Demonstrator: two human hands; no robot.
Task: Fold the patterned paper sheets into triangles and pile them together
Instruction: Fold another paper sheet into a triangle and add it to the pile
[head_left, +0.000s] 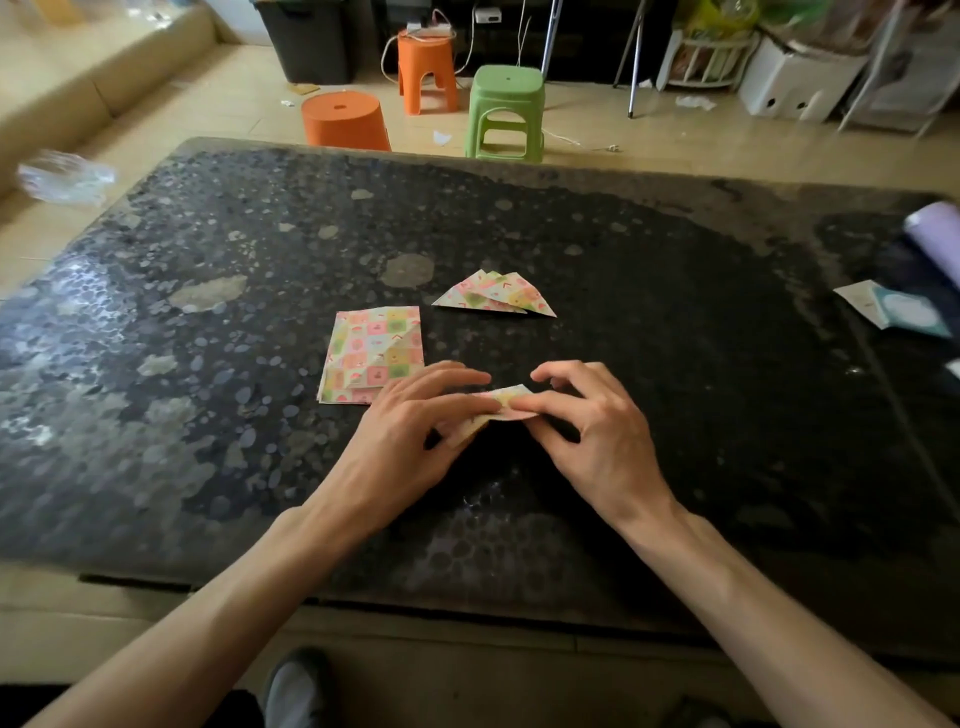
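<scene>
A folded patterned sheet (501, 402) lies near the middle of the dark table (675, 322), mostly covered by fingers. My left hand (410, 426) pinches its left end, and my right hand (587, 421) pinches its right end. Left of my hands lies a stack of unfolded patterned sheets (371, 353), its top sheet showing a diagonal crease. Farther back sits a small pile of folded triangles (496, 295).
A lilac roll (935, 236) and a white and teal packet (896, 309) lie at the table's right edge. Beyond the far edge stand two orange stools (345, 122) (427, 73) and a green stool (506, 111). A crumpled plastic bag (65, 176) lies on the floor at left.
</scene>
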